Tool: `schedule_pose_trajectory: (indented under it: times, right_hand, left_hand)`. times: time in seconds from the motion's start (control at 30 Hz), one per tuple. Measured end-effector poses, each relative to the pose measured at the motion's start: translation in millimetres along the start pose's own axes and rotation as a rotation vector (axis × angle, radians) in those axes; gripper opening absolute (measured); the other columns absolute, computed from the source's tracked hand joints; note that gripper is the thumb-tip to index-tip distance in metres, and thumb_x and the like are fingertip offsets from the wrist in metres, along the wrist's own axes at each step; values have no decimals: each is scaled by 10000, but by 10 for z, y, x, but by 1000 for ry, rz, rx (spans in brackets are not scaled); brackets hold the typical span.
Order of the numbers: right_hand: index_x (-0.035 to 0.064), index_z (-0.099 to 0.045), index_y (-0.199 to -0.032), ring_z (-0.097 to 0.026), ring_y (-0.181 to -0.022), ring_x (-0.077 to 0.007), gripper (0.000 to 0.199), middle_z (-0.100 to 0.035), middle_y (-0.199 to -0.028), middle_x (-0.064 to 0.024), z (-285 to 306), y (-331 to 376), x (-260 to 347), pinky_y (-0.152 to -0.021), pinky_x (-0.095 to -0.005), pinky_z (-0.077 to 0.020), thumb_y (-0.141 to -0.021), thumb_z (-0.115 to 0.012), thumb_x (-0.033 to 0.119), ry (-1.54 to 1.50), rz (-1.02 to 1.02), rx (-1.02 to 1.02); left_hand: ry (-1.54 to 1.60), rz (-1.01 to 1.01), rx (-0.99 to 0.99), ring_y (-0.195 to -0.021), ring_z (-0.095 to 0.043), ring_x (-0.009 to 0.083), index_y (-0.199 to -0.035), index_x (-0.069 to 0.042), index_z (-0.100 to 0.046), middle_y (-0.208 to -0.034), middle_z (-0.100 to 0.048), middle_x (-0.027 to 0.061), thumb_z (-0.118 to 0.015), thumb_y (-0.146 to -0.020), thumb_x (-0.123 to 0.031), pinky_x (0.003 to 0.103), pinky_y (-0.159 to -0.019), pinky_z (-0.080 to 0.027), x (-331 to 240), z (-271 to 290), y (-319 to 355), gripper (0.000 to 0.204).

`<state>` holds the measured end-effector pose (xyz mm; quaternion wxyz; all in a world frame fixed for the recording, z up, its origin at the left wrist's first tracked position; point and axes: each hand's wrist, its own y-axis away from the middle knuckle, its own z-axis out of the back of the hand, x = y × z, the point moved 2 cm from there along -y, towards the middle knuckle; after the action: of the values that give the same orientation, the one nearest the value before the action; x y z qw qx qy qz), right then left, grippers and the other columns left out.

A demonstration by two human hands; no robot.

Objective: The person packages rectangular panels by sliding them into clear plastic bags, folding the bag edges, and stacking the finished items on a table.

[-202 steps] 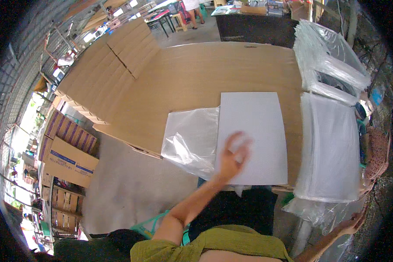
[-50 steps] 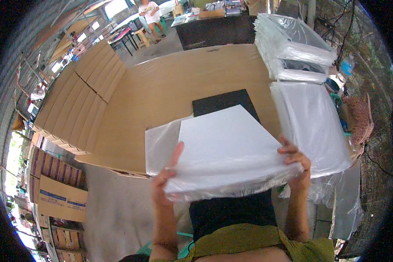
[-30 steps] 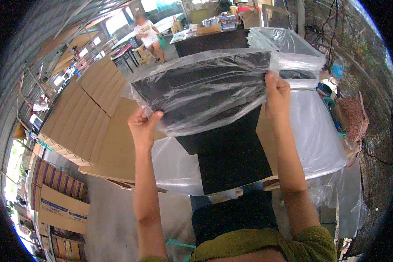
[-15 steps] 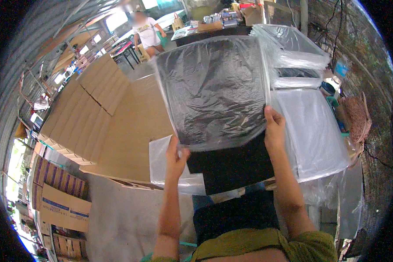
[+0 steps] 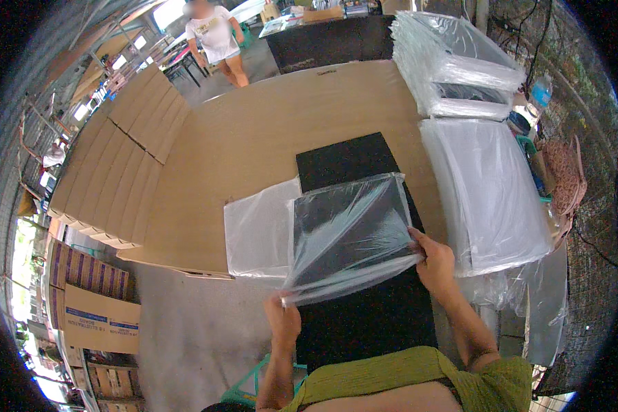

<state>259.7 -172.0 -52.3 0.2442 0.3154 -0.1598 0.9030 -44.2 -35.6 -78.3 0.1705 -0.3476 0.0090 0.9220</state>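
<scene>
Both my hands hold a clear plastic bag (image 5: pixel 347 223) by its near edge, stretched between them. My left hand (image 5: pixel 282 323) is closed on its near left corner. At the right side my right hand (image 5: pixel 435 264) pinches the plastic between thumb and fingers. Below the bag lies a flat black sheet (image 5: pixel 343 161), showing beyond its far edge and again on my side. I cannot tell whether any of it is inside the bag. Left of the bag, another piece of clear plastic (image 5: pixel 259 230) lies flat at the table's near edge.
Brown cardboard covers the table (image 5: pixel 281 110). Folded cardboard pieces (image 5: pixel 117 165) stand in a row at left. At right lie a stack of clear plastic sheets (image 5: pixel 487 196) and filled plastic packs (image 5: pixel 460 65). A person (image 5: pixel 214 38) stands beyond the table. A green stool (image 5: pixel 250 384) is below.
The plastic bag, raised and spread upright before, is now lowered over the black sheet and closer to me. Both hands have come down toward me, still holding it.
</scene>
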Motion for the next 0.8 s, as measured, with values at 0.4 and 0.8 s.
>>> schedule_pose_trajectory:
  times: [0.4, 0.8]
  right_hand:
    - [164, -525, -1268, -625, -754, -372, 578, -622, -852, -221, 293, 1046, 131, -656, -371, -490, -731, -576, -44, 38, -89, 84]
    - [79, -613, -1158, -632, -959, -268, 404, -666, -959, -159, 502, 1564, 230, -832, -299, -490, -768, -604, -30, -684, -395, 222]
  left_hand:
    - [-107, -40, 252, -795, -568, 454, -1366, -75, -369, -886, -591, 277, -463, -868, -44, 473, -674, -452, -307, 531, 555, 508]
    - [492, 59, 441, -859, -602, 251, -1245, -47, -533, -1027, -595, 201, -654, -796, -229, 353, -769, -482, -280, 776, 1072, 499]
